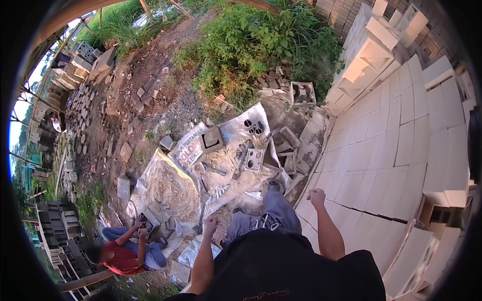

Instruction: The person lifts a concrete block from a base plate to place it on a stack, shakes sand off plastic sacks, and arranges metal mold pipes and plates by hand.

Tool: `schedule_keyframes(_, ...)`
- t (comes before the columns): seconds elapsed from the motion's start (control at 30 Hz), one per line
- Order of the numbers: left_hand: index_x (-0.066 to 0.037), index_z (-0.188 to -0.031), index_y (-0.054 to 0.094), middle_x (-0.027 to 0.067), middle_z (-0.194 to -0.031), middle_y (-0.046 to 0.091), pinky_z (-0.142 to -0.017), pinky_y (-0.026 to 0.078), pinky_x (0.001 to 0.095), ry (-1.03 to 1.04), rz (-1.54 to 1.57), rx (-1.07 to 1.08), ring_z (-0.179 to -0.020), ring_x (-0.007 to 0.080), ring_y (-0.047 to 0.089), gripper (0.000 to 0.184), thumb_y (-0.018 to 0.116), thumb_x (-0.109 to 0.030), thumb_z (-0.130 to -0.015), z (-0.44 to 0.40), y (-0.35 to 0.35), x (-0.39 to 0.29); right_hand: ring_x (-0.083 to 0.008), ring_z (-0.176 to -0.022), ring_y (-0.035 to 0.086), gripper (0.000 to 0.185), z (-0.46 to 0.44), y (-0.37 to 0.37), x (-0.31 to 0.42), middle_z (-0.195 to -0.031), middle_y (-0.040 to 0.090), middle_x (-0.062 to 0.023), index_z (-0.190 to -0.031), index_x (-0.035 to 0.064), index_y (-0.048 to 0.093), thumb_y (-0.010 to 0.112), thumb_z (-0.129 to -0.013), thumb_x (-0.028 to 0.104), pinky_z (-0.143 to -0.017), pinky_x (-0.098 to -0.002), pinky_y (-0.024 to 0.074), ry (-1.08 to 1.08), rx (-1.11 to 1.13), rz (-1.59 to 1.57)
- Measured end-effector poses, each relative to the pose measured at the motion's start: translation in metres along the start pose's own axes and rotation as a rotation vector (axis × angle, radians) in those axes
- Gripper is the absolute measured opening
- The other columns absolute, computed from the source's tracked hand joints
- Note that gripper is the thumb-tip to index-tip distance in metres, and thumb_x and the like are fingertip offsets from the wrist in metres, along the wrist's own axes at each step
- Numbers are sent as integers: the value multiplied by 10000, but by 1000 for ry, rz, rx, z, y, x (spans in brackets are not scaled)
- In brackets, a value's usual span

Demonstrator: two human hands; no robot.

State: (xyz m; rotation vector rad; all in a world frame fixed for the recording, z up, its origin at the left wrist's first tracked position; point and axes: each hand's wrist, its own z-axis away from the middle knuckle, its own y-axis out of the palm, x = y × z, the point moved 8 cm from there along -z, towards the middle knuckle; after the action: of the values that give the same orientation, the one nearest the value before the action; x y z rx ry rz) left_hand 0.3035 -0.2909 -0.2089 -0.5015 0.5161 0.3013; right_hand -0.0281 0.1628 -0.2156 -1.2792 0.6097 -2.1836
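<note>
Left hand [211, 224] near sheet [258, 111], right hand [316, 196] near pale blocks [359, 188]; both fisted, fingers curled together. Holed block [254, 160] on sheet, ahead. Red-shirted person [126, 258] sits off left.

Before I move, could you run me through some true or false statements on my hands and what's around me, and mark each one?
1. Your right hand is curled closed. True.
2. Your left hand is spread flat with the fingers wide. False: it is curled closed too.
3. The person in the red shirt is to your right. False: that person sits low on your left.
4. Pale blocks are stacked along your right side. True.
5. The printed sack hangs in the air. False: it lies spread on the ground in front of you.
6. Green bushes grow beyond the sack. True.
</note>
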Motion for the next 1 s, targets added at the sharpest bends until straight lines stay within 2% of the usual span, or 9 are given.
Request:
schedule_keyframes(0.07, 26, -835, 630, 90, -722, 659, -592, 506, 250, 117, 111, 63, -623, 163, 647, 187, 598, -153, -878, 0, -7, 9, -278, -621, 663, 176, 52, 12, -12, -716, 672, -145, -814, -6, 642, 611, -767, 161, -698, -368, 523, 83, 71, 243)
schedule_keyframes(0.17, 26, -910, 609, 85, -789, 644, -597, 506, 259, 252, 261, 98, -676, 167, 652, 177, 584, -148, -892, -7, -27, 20, -322, -733, 660, 127, 89, 50, -58, -769, 667, -176, -799, -1, 641, 600, -741, 105, -741, -409, 511, 73, -36, 355)
schedule_keyframes(0.23, -4, -912, 599, 61, -721, 640, -576, 473, 248, 162, 308, 79, -644, 144, 646, 277, 566, -279, -913, -6, -44, 48, -270, -544, 650, 116, 102, 78, -125, -682, 659, -173, -761, -3, 641, 618, -712, 100, -655, -366, 542, 36, -72, 314)
schedule_keyframes(0.33, -27, -855, 584, 56, -684, 623, -567, 497, 253, 4, 481, 4, -649, 158, 655, 296, 551, -313, -923, -3, -69, 100, -265, -539, 650, 125, 132, 88, -85, -683, 656, -175, -794, 1, 656, 595, -690, 36, -553, -373, 545, -214, -142, 579)
schedule_keyframes(0.43, -20, -850, 587, 70, -703, 636, -527, 479, 247, 38, 483, -39, -623, 152, 643, 303, 556, -313, -921, 0, -81, 131, -267, -548, 651, 156, 121, 106, -87, -688, 656, -152, -823, 0, 664, 568, -708, 43, -514, -360, 540, -18, -27, 362)
schedule_keyframes(0.7, -4, -836, 590, 92, -708, 653, -484, 456, 235, -89, 527, 21, -602, 133, 631, 202, 612, -202, -872, 0, -85, 153, -249, -578, 659, 210, 129, 127, 45, -763, 668, -143, -920, 22, 656, 522, -792, 120, -601, -343, 543, -79, 81, 121)
schedule_keyframes(0.8, -3, -832, 597, 89, -674, 653, -469, 454, 234, 99, 307, 11, -577, 130, 629, 251, 602, -249, -885, 8, -90, 130, -318, -840, 644, 229, 112, 137, 33, -857, 666, -170, -922, 32, 641, 586, -730, 143, -804, -395, 497, -105, 32, 252)
schedule_keyframes(0.87, 1, -815, 606, 92, -686, 660, -461, 459, 241, 95, 244, -26, -566, 131, 629, 271, 592, -258, -892, 13, -95, 126, -229, -587, 670, 217, 80, 161, -23, -793, 664, -161, -963, -9, 613, 535, -816, 130, -560, -338, 550, -281, 49, 282)
schedule_keyframes(1.0, 28, -791, 631, 89, -719, 673, -493, 472, 237, -103, 160, 33, -616, 130, 640, 241, 610, -198, -872, 5, -99, 142, -217, -592, 676, 191, 75, 168, -74, -783, 662, -149, -943, -17, 602, 530, -816, 105, -503, -321, 551, -79, 204, 282)
